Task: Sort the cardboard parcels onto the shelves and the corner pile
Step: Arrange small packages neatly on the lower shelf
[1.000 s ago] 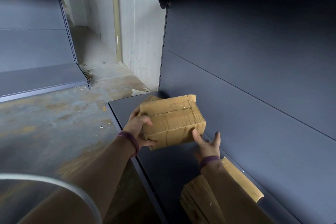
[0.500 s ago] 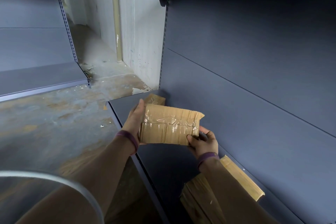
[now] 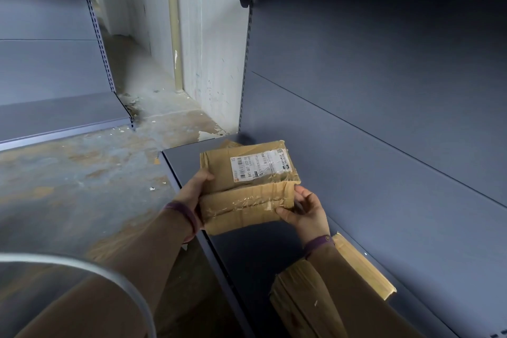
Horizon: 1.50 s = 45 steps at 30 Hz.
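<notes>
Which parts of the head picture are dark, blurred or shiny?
Head view: the shelving darkens toward the upper right; the curved grey rim at lower left is blurred; the tape on the held parcel glints; its label is fairly sharp, small print unreadable.

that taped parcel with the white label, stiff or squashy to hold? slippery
The parcel probably squashes a little: its cardboard is creased and dented. Glossy tape may be slick under the right hand. Likely light: left hand grips only one end.
</notes>
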### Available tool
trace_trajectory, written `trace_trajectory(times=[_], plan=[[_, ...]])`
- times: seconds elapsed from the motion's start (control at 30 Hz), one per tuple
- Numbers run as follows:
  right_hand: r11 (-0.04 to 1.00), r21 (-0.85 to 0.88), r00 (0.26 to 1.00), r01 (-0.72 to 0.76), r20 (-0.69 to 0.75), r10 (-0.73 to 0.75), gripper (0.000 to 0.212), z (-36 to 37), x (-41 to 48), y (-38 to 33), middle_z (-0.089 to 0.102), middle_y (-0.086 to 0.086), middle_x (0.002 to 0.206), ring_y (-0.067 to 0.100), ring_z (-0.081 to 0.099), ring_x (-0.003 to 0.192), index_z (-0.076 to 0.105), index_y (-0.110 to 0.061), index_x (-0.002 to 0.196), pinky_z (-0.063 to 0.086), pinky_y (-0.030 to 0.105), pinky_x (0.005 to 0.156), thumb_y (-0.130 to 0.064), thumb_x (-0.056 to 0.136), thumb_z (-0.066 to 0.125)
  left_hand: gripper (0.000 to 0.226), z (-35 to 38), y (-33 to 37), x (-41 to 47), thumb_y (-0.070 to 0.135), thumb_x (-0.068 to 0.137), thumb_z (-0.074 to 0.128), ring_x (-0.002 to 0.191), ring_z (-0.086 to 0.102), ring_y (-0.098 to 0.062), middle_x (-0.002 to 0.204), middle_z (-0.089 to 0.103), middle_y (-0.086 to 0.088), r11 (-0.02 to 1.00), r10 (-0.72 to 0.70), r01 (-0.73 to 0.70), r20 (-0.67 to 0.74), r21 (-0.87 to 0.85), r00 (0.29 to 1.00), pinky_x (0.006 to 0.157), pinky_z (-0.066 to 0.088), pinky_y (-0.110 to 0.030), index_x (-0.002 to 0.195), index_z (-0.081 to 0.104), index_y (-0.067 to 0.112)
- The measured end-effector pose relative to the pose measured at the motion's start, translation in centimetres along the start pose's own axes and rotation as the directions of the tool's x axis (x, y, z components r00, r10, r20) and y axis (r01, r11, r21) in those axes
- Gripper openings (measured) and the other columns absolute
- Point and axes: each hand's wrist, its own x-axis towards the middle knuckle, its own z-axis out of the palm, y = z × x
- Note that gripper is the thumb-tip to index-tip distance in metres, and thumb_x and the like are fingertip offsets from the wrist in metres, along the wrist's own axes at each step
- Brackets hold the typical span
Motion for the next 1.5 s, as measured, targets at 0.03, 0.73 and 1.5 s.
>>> trace_trajectory(times=[0.03, 0.73, 1.5], plan=[[1.000, -0.003, 0.999, 0.010, 0.032, -0.010, 0.047, -0.1, 0.0, 0.0, 0.065, 0.000, 0.107, 0.017, 0.063, 0.105, 0.059, -0.014, 0.105, 0.058, 0.033, 0.087, 0.019, 0.074, 0.071, 0.024, -0.1, 0.0, 0.0, 0.034, 0.088, 0.061, 0.093, 0.062, -0.033, 0.105, 0.064, -0.012, 1.000, 0.018, -0.018, -0.006, -0.004, 1.000, 0.076, 0.051, -0.045, 0.106, 0.056, 0.018], [0.997, -0.002, 0.979, -0.081, -0.187, 0.080, 0.021, 0.4, 0.2, -1.3, 0.072, 0.008, 0.100, 0.022, 0.069, 0.089, 0.065, -0.014, 0.095, 0.060, 0.030, 0.073, 0.003, 0.085, 0.070, 0.075, 0.5, 0.1, 1.1, -0.016, 0.080, 0.054, 0.121, 0.048, -0.031, 0.132, 0.054, -0.011, 0.934, 0.174, -0.211, 0.148, 0.290, 0.974, 0.094, 0.048, -0.053, 0.144, 0.044, 0.021], [0.941, -0.338, 0.994, -0.011, -0.108, -0.027, 0.028, 0.1, 0.4, -0.2, 0.061, -0.005, 0.106, 0.015, 0.060, 0.105, 0.055, -0.018, 0.115, 0.050, 0.015, 0.076, 0.000, 0.094, 0.059, 0.063, -0.9, -0.2, 1.6, 0.026, 0.085, 0.074, 0.103, 0.058, -0.035, 0.118, 0.053, -0.008, 0.966, 0.067, -0.075, 0.039, 0.248, 0.997, 0.077, 0.056, -0.052, 0.140, 0.042, 0.030]])
